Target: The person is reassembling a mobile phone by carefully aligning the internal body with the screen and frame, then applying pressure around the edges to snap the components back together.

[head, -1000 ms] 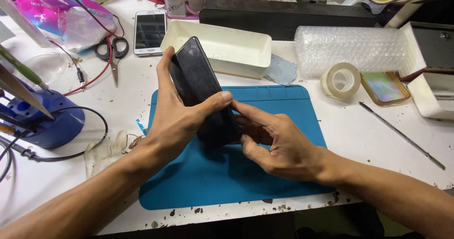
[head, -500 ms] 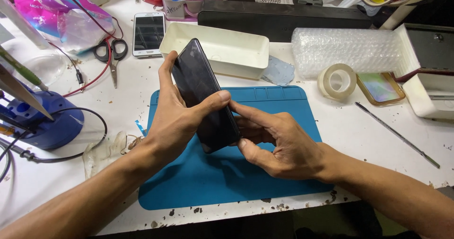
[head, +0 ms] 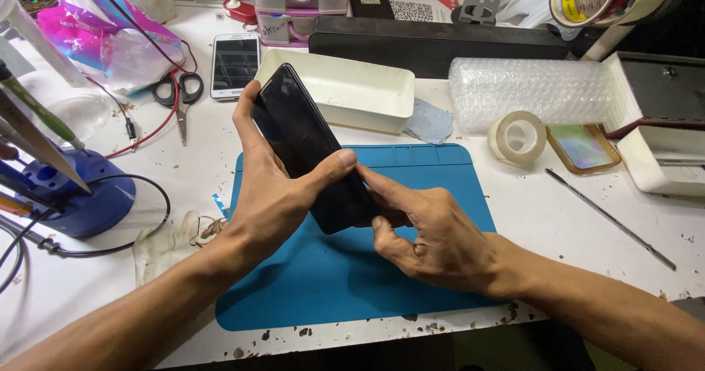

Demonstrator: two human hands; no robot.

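Two hands are working a black phone [head: 312, 150] tilted above the blue mat [head: 352, 268]: the left hand [head: 275, 195] is clamping its edges, the right hand [head: 422, 228] is pinching at its lower corner. Judging by the unbroken shell, the phone is not yet opening. Crowding the table [head: 558, 217] are a white tray [head: 345, 92], tape roll [head: 518, 137], scissors [head: 180, 95], a second phone [head: 235, 66] and a thin metal tool [head: 609, 219], none blocking the hands.

Phone [head: 312, 147] above mat [head: 352, 268], tray [head: 345, 88] prob. behind.
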